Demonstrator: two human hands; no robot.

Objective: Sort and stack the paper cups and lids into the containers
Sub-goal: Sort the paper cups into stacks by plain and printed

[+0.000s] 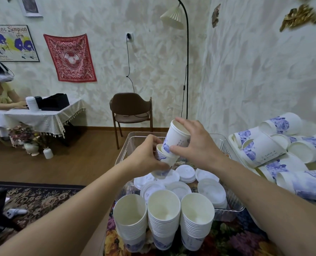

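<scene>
Fingers of the right hand [196, 145] curl around the upper paper cup [177, 136], with the thumb on its blue flower print and the other fingers over its open rim. The left hand [146, 156] grips the lower paper cup [165, 159] from the side, its fingers wrapped around the wall. The upper cup is tilted and its bottom sits inside the mouth of the lower one; how deep it goes is hard to tell, because the fingers cover the joint. Both cups are held in the air above the clear plastic container [124, 150], which has many white lids [211, 189] lying loose on its bottom. In front of the container, near the camera, three stacks of nested cups [163, 215] stand upright side by side on a flowered cloth [227, 239]. To the right, a pile of loose cups [264, 150] with blue print lies on its sides, well apart from the hands. Behind, a brown chair [132, 109] stands at the wall.
</scene>
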